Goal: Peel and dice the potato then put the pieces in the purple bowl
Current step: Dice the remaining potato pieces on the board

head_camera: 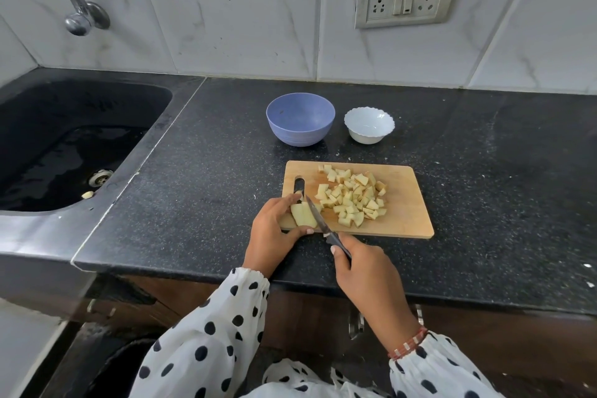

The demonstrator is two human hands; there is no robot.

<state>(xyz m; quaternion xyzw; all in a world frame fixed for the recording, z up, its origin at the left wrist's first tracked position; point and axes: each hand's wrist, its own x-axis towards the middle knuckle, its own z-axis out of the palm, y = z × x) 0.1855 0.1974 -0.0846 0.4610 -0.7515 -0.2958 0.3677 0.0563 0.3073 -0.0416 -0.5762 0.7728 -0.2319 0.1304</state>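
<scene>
Rectangular pale wooden cutting board (410, 203) on speckled black stone counter (193, 171), left hand (274, 229) gripping peeled pale-yellow potato chunk (303, 215) at board's near-left corner, right hand (365, 268) clasping dark-handled knife (319, 220), blade against chunk, heap of irregular diced potato cubes (353, 197) mid-board, smooth round purple bowl (300, 119) behind, beside scalloped white bowl (369, 125).

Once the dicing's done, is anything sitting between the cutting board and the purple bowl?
Nothing visible. Bare counter lies between the cutting board with the diced pieces and the purple bowl behind it. The white bowl stands to the right, apart from that path.
</scene>
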